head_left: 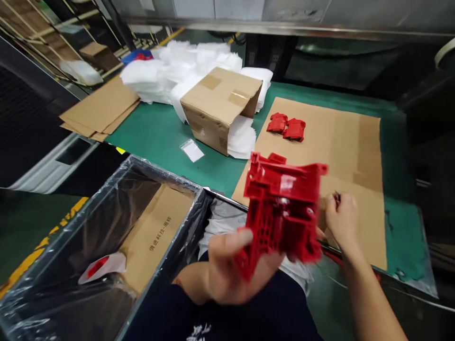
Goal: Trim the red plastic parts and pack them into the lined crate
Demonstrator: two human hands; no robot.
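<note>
My left hand [231, 272] grips a large red plastic part [284, 208] from below, lifted close to the camera, with its ribbed, hollow side showing. To its right, my right hand [341, 215] is closed over the cardboard sheet [351, 161], fingers pinched round a small dark thing too small to name. Two smaller red parts [277, 122] [295, 130] lie side by side on the upper left of that sheet.
On the green table [152, 137] stand an open cardboard box [220, 102] holding white foam sheets, stacked white foam [152, 78], flat cardboard [103, 106] and a small clear bag [192, 150]. A plastic-lined bin [74, 225] at lower left holds a carton [159, 232] and a wrapped red piece [97, 267].
</note>
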